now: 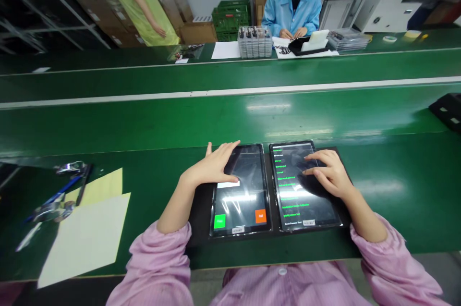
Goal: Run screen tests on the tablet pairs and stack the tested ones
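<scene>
Two tablets lie side by side, screens up, on a black mat [199, 222] at the table's near edge. Over the upper left part of the left tablet [248, 186] is my left hand [215, 164], fingers spread, thumb by a white box on the screen. That screen also has a green square at lower left and an orange "Fail" square at lower right. The right tablet [306, 205] displays a list of mostly green text lines. My right hand [331, 172] reaches over its right side, fingers extended toward the screen and apart, holding nothing. Whether the fingertips touch the glass I cannot tell.
Paper sheets [88, 234], a blue pen [59, 193] and clear plastic-wrapped items lie at left. A black object [448, 110] is at far right. Across the green bench, a person in blue [291, 6] sits behind a clear tray stack [255, 42]; another in yellow stands left.
</scene>
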`<state>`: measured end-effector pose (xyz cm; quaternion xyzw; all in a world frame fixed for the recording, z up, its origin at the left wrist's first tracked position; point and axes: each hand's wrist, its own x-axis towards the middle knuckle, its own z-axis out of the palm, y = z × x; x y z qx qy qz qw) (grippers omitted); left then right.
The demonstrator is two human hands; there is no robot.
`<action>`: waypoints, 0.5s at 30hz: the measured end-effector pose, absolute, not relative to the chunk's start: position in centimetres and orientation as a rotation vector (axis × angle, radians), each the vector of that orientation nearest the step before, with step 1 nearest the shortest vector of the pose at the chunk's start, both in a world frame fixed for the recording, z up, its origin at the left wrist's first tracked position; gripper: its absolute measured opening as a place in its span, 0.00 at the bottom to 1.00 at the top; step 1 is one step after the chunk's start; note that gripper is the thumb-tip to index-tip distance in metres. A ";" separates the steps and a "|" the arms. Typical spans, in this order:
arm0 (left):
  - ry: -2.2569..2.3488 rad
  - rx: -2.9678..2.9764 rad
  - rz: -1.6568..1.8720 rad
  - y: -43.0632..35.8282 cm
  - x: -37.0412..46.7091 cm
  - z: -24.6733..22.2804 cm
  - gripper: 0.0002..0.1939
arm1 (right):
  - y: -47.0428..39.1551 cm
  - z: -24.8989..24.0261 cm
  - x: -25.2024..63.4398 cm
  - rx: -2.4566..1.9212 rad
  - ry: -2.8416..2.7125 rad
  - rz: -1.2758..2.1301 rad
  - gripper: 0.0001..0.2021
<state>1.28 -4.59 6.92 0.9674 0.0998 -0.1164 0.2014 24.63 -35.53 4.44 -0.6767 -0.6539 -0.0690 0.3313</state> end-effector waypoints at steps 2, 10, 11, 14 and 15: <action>0.270 2.695 -0.332 -4.6 1.3 7.0 0.63 | -35.4 4.5 24.2 -1.754 -1.717 -0.167 0.23; 0.470 2.704 -0.284 -4.6 2.0 6.9 0.39 | -35.1 4.5 23.8 -1.784 -1.789 0.033 0.28; 0.483 2.732 -0.267 -4.7 2.1 6.7 0.37 | -34.9 4.4 23.7 -1.777 -1.804 0.042 0.28; 0.536 2.781 -0.227 -4.9 2.4 6.0 0.38 | -34.3 3.9 22.8 -1.806 -1.853 0.034 0.25; 0.548 2.793 -0.214 -4.9 2.4 5.8 0.38 | -34.3 3.9 22.5 -1.825 -1.863 0.022 0.25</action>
